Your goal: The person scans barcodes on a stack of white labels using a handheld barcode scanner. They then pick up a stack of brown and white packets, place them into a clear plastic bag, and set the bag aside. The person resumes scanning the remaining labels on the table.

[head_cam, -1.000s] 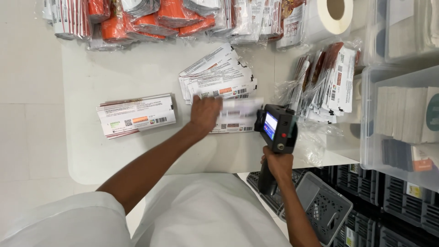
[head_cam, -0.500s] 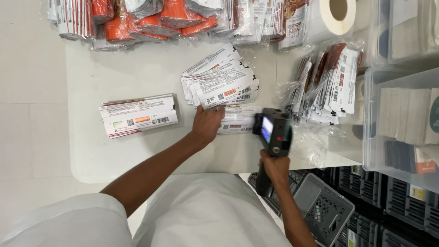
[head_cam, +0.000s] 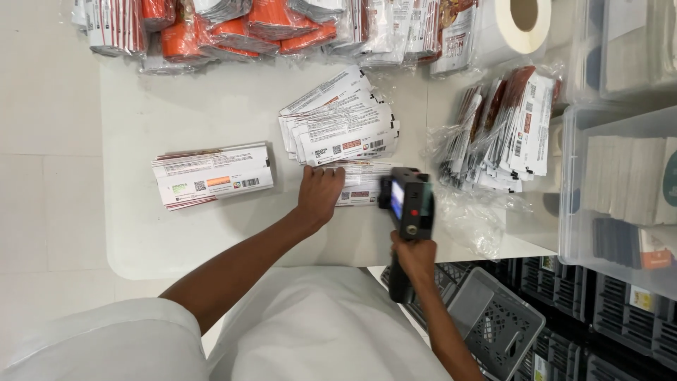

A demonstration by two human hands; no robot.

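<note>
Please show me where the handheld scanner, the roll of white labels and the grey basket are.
handheld scanner [head_cam: 407, 204], head view, on its lit screen.
roll of white labels [head_cam: 502, 37], head view, on its white side.
grey basket [head_cam: 499, 326], head view, on its mesh wall.

Glossy paper packets [head_cam: 363, 185], matt plastic scanner [head_cam: 407, 206]
</note>
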